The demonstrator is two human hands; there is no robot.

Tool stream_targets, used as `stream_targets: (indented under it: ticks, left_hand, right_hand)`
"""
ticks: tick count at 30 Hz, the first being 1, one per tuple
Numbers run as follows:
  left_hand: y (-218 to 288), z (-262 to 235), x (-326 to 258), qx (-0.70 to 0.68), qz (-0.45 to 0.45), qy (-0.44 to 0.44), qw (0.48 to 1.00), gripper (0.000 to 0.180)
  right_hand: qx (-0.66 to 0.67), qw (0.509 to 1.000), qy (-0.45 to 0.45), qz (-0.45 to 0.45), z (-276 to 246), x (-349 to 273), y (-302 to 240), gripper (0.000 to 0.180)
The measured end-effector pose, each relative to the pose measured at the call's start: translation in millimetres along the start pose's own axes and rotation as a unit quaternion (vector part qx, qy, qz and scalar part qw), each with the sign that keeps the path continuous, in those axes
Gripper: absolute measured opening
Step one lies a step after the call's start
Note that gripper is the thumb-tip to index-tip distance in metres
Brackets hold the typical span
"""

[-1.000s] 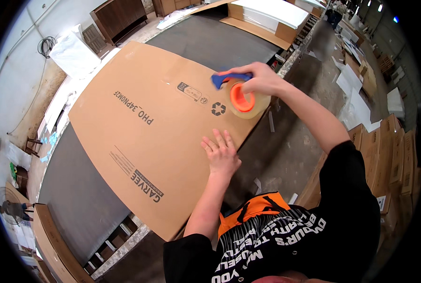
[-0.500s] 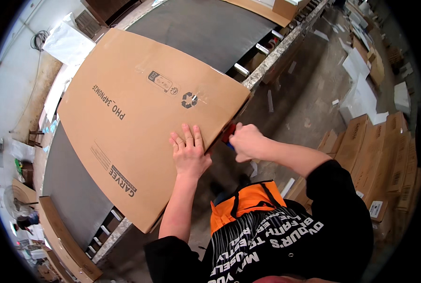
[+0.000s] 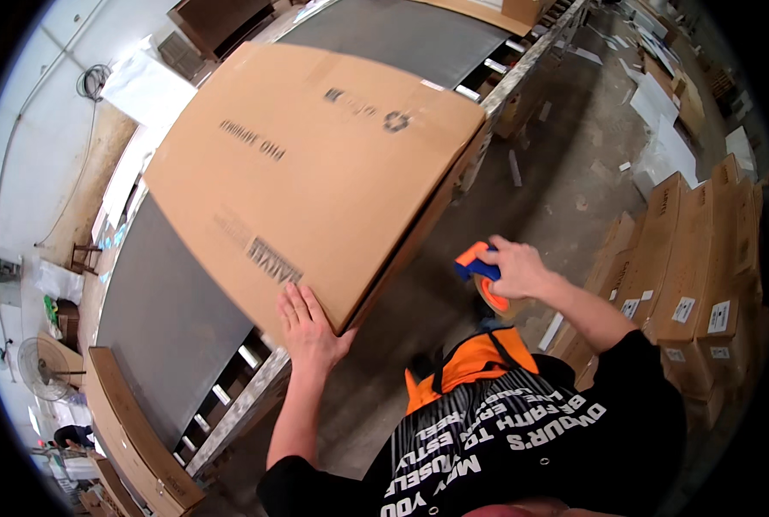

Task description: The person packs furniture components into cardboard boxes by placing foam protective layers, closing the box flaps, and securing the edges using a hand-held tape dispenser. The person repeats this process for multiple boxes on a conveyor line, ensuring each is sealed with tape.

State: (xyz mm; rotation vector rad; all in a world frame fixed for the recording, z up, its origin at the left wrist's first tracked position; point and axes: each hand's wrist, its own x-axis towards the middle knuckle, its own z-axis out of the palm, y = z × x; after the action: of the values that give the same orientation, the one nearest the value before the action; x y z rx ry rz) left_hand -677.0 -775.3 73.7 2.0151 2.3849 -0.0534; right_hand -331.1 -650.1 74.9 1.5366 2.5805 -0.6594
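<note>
Big flat box (image 3: 315, 164) lies on the worktop (image 3: 165, 310), its near corner sticking out over the front edge. Left hand (image 3: 308, 332) is spread flat, fingers up against that corner. Right hand (image 3: 515, 269) is off to the side over the floor (image 3: 565, 181) — wrapped around a tape gun (image 3: 479, 271), orange and blue.
</note>
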Motion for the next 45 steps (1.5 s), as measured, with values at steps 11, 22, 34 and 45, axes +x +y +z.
stream_targets:
  ticks: [11, 22, 34, 45]
  left_hand:
    - [-20.3, 5.9, -21.7, -0.234, -0.024, 0.122, 0.964, 0.130]
    - [-39.2, -5.8, -25.8, 0.068, 0.214, 0.010, 0.974, 0.062]
    - [-6.1, 3.5, -38.4, 0.109, 0.135, -0.002, 0.985, 0.033]
    - [236.5, -81.9, 146.7, -0.037, 0.125, -0.189, 0.973, 0.061]
  right_hand:
    - [-0.181, 0.959, -0.160, -0.147, -67.4, 98.8, -317.3, 0.030]
    - [-0.185, 0.961, -0.129, -0.159, 34.9, -10.0, -226.8, 0.039]
    - [0.098, 0.981, -0.135, -0.097, 119.5, 21.4, -78.5, 0.050]
    - [0.159, 0.953, 0.130, 0.223, 16.9, -36.3, 249.0, 0.058]
